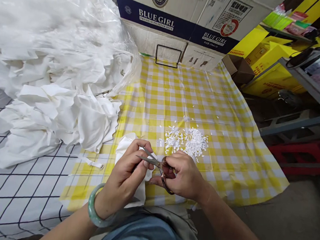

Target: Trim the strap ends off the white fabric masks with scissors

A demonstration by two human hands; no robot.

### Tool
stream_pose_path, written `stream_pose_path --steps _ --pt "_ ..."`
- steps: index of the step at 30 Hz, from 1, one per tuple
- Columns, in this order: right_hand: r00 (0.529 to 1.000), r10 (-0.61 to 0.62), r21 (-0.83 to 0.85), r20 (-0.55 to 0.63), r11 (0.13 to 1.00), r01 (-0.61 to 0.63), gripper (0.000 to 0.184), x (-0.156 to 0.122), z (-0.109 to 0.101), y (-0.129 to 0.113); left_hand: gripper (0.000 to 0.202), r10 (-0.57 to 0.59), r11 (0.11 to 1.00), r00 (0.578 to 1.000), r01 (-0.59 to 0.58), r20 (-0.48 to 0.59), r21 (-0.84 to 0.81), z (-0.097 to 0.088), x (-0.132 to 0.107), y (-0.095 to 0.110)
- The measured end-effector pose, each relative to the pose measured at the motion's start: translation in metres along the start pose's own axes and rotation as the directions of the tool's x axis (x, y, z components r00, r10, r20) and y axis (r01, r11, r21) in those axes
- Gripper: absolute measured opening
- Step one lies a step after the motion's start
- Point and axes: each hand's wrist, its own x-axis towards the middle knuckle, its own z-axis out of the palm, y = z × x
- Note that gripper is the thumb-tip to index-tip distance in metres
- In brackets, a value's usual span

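Note:
My right hand grips a pair of scissors by its brown handles, and the blades are spread and point left. Around a piece of white fabric, the fingers of my left hand are closed; the fabric hangs down below them towards my lap. The scissor tips reach to the fingertips of my left hand. What lies between the blades is too small to make out. Just beyond my hands, a heap of small white snippets lies on the yellow checked tablecloth.
White garments are piled at the left, spilling from a large clear plastic bag. Cardboard beer boxes stand along the back edge. At the right are a metal shelf, yellow bags and a red stool.

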Motion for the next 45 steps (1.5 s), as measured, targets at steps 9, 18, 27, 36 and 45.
stream_pose_path --steps 9,18,27,36,45 --pt "0.985 0.125 -0.080 -0.121 0.988 -0.135 0.049 -0.036 -0.007 0.023 0.027 -0.021 1.000 0.980 0.019 0.196 0.010 0.028 0.019 -0.003" --pt "0.901 0.423 0.199 -0.099 0.895 -0.398 0.048 -0.065 0.002 0.039 0.030 -0.069 0.998 0.957 0.070 0.283 0.007 0.052 0.029 -0.009" --pt "0.914 0.394 0.258 -0.097 0.897 -0.359 0.039 -0.035 0.003 0.022 0.018 -0.078 0.913 0.980 0.144 -0.182 0.383 -0.096 -0.019 0.008" --pt "0.988 0.109 0.241 0.106 0.961 -0.132 0.027 0.039 0.098 -0.029 0.051 -0.133 0.770 0.989 0.142 -0.061 0.622 -0.073 -0.069 -0.069" --pt "0.911 0.091 0.575 -0.403 0.800 0.174 0.026 0.138 -0.047 -0.026 0.005 0.385 0.758 0.922 -0.295 -0.034 0.582 -0.056 0.126 0.046"
